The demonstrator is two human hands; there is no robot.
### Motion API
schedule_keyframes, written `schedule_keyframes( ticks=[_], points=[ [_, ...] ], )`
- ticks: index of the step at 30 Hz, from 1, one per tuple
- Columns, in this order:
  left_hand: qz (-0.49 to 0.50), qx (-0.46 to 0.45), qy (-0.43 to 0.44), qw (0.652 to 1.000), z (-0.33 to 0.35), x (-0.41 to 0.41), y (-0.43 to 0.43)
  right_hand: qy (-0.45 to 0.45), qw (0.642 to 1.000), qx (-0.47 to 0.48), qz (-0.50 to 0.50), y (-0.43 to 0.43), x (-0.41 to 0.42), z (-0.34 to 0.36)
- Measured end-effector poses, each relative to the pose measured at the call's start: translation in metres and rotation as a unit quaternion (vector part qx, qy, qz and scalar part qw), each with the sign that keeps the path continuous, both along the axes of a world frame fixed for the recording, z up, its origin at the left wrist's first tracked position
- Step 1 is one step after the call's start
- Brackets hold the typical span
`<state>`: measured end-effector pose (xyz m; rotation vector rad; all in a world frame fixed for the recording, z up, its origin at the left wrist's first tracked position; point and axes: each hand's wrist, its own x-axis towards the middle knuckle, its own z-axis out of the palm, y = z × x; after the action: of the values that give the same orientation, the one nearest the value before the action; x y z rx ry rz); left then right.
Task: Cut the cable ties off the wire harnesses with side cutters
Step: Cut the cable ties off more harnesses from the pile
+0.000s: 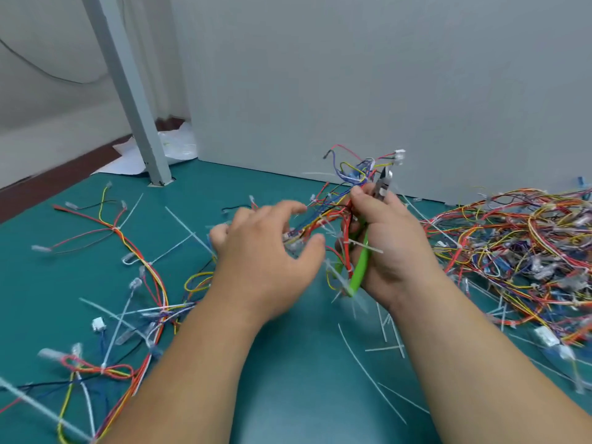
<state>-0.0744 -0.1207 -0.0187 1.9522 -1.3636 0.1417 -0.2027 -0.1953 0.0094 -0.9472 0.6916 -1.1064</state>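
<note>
Right hand fingers grip one green-handled side cutters plus one wire harness; left hand fingers spread.

Setting: small wiring workshop, single work station.
Landmark: grey metal post, standing at the desk's far-left corner.
Desk: teal mat top, spreading right of the post and toward the viewer.
Grey partition panel: upright, just right of the post, closing the far edge.
Heap of wire harnesses: far right of the post, near the panel.
Loose harnesses: nearer than the post.
Cut cable ties: scattered right of the post.
Side cutters, green-handled: right of the post, held above mid-desk.
</note>
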Motion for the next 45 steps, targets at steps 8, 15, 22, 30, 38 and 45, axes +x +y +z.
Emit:
schedule_keyframes(
  ticks=[8,15,22,30,38,45],
  points=[
    [0.054,-0.042,0.029,0.997,-0.007,0.012,-0.004,0.146,0.98,-0.105,-0.088,0.003,-0.004,-0.033],
    [0.143,-0.125,0.01,0.982,-0.002,0.012,-0.001,0.088,0.985,-0.103,-0.106,0.0,-0.011,-0.028],
    [0.183,-0.067,-0.043,0.98,-0.003,0.012,-0.002,-0.072,0.995,-0.059,-0.029,-0.005,-0.019,-0.021],
    [0.078,-0.128,0.093,0.984,-0.014,0.041,-0.006,-0.098,0.993,-0.052,-0.043,-0.008,-0.031,-0.012],
    [0.223,-0.281,0.341,0.869,-0.015,0.098,-0.004,-0.141,0.985,-0.007,-0.104,-0.013,-0.038,-0.007],
    [0.061,-0.018,-0.02,0.998,-0.006,0.016,-0.005,-0.067,0.996,-0.028,-0.043,-0.009,-0.033,-0.012]
  ],
)
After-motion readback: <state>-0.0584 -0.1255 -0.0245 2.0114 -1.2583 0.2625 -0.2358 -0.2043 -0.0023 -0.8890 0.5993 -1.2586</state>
